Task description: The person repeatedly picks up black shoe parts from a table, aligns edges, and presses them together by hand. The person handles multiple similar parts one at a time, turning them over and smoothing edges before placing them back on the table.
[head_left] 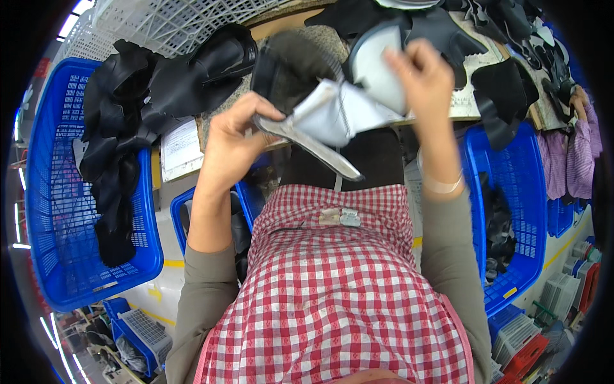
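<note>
Far left: large blue basket (57,211), its outer side cut off by the dark fisheye rim. Black leather pieces (118,147) hang over its right wall and down inside; the basket floor under them is hidden. Above it, a white crate (173,22), upper part out of view, contents not discernible.

Beside the black pieces, a white paper sheet (181,146) lies at the bench (300,25) edge, print too small to make out.

Below the left forearm, a small blue bin (185,221), mostly covered by the arm; dark items inside, kind not clear.

Left hand (233,137): thumb and fingers pinched on the left end of a grey-white shoe part (332,118), which is held in the air over the bench edge, above the checked apron (332,288). A grey strip of the part hangs down toward the apron.

Right hand (422,80): fingers curled and closed on the part's upper right edge; fingertips hidden behind the material. A pale band sits on the wrist.

Bench behind the hands: more black pieces, shapes merge, count not possible.

Right: second blue basket (521,192), partly hidden by the right arm, holding dark pieces (499,237) low inside.

Far right: another person's sleeve (579,160), cut off at the rim.
</note>
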Action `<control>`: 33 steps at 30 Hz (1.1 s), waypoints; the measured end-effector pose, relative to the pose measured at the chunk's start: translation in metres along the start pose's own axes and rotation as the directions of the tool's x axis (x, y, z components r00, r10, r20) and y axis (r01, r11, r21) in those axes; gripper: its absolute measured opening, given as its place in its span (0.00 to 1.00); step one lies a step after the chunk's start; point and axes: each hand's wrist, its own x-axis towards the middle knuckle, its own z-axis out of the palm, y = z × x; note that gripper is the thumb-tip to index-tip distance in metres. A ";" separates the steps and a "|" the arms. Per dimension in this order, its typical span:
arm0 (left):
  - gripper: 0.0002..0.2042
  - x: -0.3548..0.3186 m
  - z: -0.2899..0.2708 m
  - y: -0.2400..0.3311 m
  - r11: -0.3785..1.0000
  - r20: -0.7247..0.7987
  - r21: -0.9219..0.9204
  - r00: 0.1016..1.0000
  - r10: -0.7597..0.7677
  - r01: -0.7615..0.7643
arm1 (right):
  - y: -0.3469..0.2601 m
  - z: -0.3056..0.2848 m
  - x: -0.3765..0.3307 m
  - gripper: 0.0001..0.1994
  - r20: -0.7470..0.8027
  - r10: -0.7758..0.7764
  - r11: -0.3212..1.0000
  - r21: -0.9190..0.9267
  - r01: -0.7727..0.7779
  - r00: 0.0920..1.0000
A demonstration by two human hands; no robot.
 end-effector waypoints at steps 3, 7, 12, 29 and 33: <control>0.13 0.021 0.014 0.016 0.948 -0.032 0.218 0.969 0.244 -0.231 | 0.005 0.001 0.067 0.16 0.293 0.084 0.981 -0.190 -0.028 0.953; 0.13 0.045 0.032 0.031 0.852 0.000 0.350 0.909 0.416 -0.390 | 0.001 0.052 0.070 0.04 -0.303 -0.545 0.760 -0.573 0.308 0.782; 0.15 0.035 0.022 0.028 0.821 0.023 0.354 0.882 0.472 -0.448 | -0.031 0.038 0.018 0.21 -0.050 -0.830 0.558 -0.049 0.828 0.556; 0.24 0.000 0.052 -0.041 0.794 0.092 0.379 0.873 0.480 -0.476 | -0.008 0.016 -0.046 0.07 0.428 -0.664 0.511 -0.338 0.790 0.613; 0.22 -0.004 0.054 -0.046 0.697 0.072 0.485 0.819 0.569 -0.528 | -0.012 0.011 -0.062 0.06 0.419 -0.647 0.500 -0.398 0.769 0.637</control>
